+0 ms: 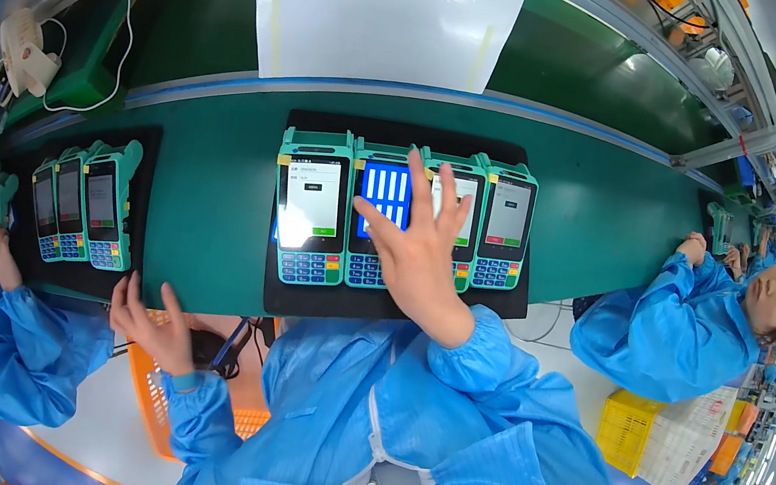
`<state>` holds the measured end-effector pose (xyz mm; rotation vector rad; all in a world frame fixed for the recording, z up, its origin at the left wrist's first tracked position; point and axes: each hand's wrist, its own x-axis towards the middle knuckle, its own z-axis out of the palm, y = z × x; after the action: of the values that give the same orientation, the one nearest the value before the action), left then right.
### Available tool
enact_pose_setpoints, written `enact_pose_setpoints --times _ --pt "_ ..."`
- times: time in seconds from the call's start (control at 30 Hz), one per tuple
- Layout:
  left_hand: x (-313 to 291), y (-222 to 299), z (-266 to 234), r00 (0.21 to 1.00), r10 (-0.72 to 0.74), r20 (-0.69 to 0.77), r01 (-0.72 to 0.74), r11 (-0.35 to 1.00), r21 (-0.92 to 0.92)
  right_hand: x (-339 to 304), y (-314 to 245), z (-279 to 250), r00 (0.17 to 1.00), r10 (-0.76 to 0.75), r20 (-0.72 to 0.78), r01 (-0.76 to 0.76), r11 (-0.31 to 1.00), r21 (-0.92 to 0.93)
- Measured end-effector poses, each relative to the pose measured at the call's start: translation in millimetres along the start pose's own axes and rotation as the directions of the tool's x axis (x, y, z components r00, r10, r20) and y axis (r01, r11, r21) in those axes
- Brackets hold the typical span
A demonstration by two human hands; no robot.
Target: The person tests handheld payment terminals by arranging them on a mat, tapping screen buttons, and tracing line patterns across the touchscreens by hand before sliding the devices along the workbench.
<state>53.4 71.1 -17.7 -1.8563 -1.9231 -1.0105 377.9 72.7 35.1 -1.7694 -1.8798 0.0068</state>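
"Green plastic is seen in the middle; what is set out there?"

"A row of four card terminals (372,265) is carried side by side on a black mat (309,302), which is laid on the green bench (213,206)."

"How are the screens filled?"

"On the leftmost terminal (310,211), a white page is shown with a dark button and a green block. The second terminal (385,182) is lit blue, barred in white. The third terminal (462,272) is partly covered, though a pale page is shown; on the rightmost terminal (507,215), a greyer page is marked with red and green. Below each screen, dark blue keys are flanked by coloured ones."

"And the hands?"

"The right hand (425,263) is held over the second and third terminals, fingers spread; whether a screen is touched cannot be told. The left hand (156,328) is held loosely spread by the bench's front edge, near another mat (142,196) on which three similar terminals (102,210) are placed."
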Motion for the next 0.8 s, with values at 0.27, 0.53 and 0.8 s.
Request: enact_pose_setpoints --times 0.27,0.53,0.8 --pt "12.9 -62.2 -37.6 0.974 0.218 0.061 -0.219 0.976 0.008 -45.8 158.7 -67.6 0.802 0.584 -0.128 -0.573 0.688 -0.445" --pt "58.9 2.8 -28.6 0.539 0.812 0.224 -0.816 0.569 -0.099 -50.8 181.4 -97.6 0.724 0.619 0.306 -0.685 0.587 0.432" --pt "73.9 55.7 -36.5 0.326 0.939 0.105 -0.893 0.343 -0.291 -57.1 207.0 -125.5 0.613 0.698 0.37 -0.721 0.304 0.622"
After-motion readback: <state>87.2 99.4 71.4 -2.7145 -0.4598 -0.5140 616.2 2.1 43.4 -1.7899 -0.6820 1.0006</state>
